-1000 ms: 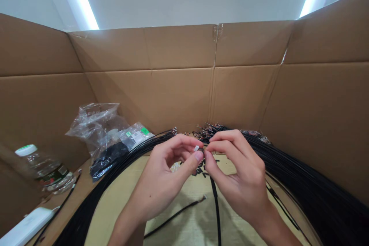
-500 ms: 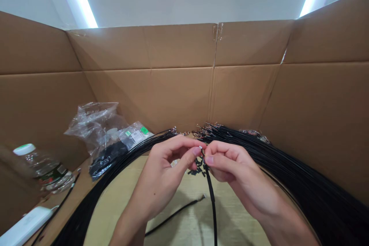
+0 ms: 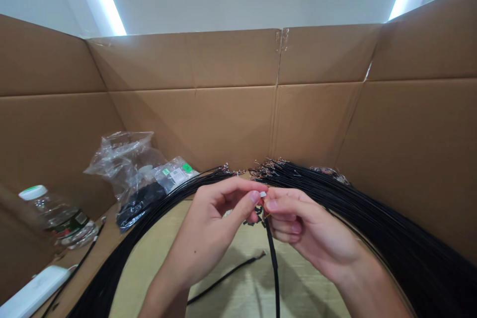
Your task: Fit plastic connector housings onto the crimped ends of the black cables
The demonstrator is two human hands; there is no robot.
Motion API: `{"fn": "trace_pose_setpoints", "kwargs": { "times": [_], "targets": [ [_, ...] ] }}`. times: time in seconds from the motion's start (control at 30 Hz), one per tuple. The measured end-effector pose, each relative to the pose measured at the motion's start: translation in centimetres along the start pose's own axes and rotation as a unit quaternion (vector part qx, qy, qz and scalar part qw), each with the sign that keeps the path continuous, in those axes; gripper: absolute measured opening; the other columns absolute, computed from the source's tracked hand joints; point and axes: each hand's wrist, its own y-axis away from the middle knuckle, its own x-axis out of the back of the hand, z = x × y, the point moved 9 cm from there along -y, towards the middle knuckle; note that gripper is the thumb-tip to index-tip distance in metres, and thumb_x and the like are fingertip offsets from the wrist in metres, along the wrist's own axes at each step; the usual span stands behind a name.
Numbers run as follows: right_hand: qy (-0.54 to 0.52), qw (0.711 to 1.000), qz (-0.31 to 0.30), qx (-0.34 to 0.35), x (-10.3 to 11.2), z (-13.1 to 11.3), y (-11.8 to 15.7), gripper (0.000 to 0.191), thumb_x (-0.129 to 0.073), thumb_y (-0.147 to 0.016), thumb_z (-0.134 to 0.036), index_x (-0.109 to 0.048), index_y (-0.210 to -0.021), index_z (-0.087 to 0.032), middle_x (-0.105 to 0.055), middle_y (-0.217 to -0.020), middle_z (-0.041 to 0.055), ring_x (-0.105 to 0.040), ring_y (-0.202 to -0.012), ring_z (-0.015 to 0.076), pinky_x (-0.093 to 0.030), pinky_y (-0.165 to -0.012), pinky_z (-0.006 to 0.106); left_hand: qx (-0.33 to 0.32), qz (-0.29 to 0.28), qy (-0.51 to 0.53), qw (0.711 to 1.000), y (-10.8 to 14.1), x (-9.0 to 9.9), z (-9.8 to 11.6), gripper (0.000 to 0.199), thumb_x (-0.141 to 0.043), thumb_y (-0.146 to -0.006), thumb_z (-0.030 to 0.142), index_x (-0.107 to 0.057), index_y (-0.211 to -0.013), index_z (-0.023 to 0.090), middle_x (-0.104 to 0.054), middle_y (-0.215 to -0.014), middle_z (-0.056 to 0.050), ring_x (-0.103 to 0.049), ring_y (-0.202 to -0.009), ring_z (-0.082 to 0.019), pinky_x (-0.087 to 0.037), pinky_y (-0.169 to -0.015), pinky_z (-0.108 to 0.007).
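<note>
My left hand (image 3: 212, 231) pinches a small white connector (image 3: 263, 194) between thumb and forefinger. My right hand (image 3: 311, 236) grips the end of a black cable (image 3: 274, 268) right against that connector, with thin red and orange wire ends showing at my fingertips. The cable hangs down between my wrists toward the bottom edge. Both hands meet above a pale wooden tabletop (image 3: 238, 288). Small black pieces (image 3: 253, 221) lie on the table just behind my fingers.
Thick bundles of black cables curve along the left (image 3: 149, 218) and right (image 3: 391, 238) sides. A single loose cable (image 3: 227, 278) lies on the table. Clear plastic bags (image 3: 130, 174), a plastic bottle (image 3: 55, 216) and a white device (image 3: 33, 293) sit left. Cardboard walls (image 3: 238, 109) surround everything.
My right hand has lowered and curled its fingers tighter around the cable end. The white connector stays pinched in my left fingertips, pressed closer to the wire ends.
</note>
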Motion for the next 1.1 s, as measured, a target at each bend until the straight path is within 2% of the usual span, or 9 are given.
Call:
{"fn": "trace_pose_setpoints", "kwargs": {
  "times": [0.2, 0.4, 0.57, 0.83, 0.97, 1.1],
  "targets": [
    [-0.024, 0.999, -0.023, -0.017, -0.4, 0.3, -0.1, 0.019, -0.091, -0.085, -0.021, -0.075, -0.079, -0.012, -0.030, -0.064, -0.0096, -0.016, -0.056, 0.0052, -0.017, -0.047, 0.018, 0.032, 0.008, 0.042, 0.999, -0.2, 0.2, -0.4, 0.007, -0.083, -0.098, 0.026, -0.088, -0.097, 0.021, -0.074, -0.071, 0.000, -0.069, -0.067, -0.013, -0.058, -0.066, -0.021],
    [-0.021, 0.999, -0.022, -0.027, -0.2, 0.5, -0.2, 0.022, -0.092, -0.084, -0.024, -0.075, -0.079, -0.013, -0.030, -0.064, -0.0099, -0.015, -0.056, 0.0052, -0.016, -0.047, 0.018, 0.044, 0.004, 0.034, 0.998, -0.4, 0.4, -0.8, 0.011, -0.085, -0.098, 0.031, -0.088, -0.099, 0.021, -0.074, -0.071, 0.000, -0.068, -0.067, -0.012, -0.055, -0.066, -0.020],
    [-0.014, 0.999, -0.020, -0.020, 0.0, 0.4, -0.2, 0.021, -0.092, -0.084, -0.023, -0.075, -0.078, -0.013, -0.029, -0.062, -0.0102, -0.016, -0.056, 0.0054, -0.016, -0.047, 0.019, 0.049, 0.007, 0.039, 0.998, -0.4, 0.3, -0.9, 0.010, -0.085, -0.096, 0.031, -0.088, -0.093, 0.021, -0.075, -0.074, 0.000, -0.065, -0.068, -0.012, -0.052, -0.065, -0.020],
    [-0.018, 0.999, -0.019, -0.020, 0.0, 0.6, -0.3, 0.032, -0.093, -0.082, -0.024, -0.063, -0.076, -0.015, -0.028, -0.064, -0.0112, -0.014, -0.055, 0.0046, -0.014, -0.048, 0.020, 0.066, 0.019, 0.042, 0.997, -0.3, 0.3, -1.7, 0.020, -0.090, -0.093, 0.039, -0.089, -0.088, 0.020, -0.076, -0.081, -0.003, -0.061, -0.075, -0.014, -0.049, -0.070, -0.023],
    [-0.043, 0.999, -0.023, -0.019, -0.2, 0.5, -0.3, 0.027, -0.093, -0.082, -0.021, -0.067, -0.079, -0.013, -0.030, -0.065, -0.0107, -0.014, -0.056, 0.0048, -0.016, -0.048, 0.018, 0.076, 0.006, 0.088, 0.993, -0.4, -0.1, -2.2, 0.028, -0.094, -0.089, 0.047, -0.090, -0.087, 0.020, -0.072, -0.077, -0.002, -0.056, -0.072, -0.013, -0.046, -0.066, -0.022],
    [-0.062, 0.997, -0.025, -0.025, -0.2, 0.4, -0.3, 0.030, -0.095, -0.081, -0.021, -0.066, -0.078, -0.013, -0.030, -0.065, -0.0111, -0.013, -0.056, 0.0040, -0.017, -0.047, 0.016, 0.090, 0.019, 0.116, 0.989, -0.6, -0.3, -2.7, 0.036, -0.099, -0.082, 0.054, -0.092, -0.087, 0.020, -0.070, -0.075, -0.002, -0.052, -0.071, -0.012, -0.043, -0.066, -0.022]
  ]
}}
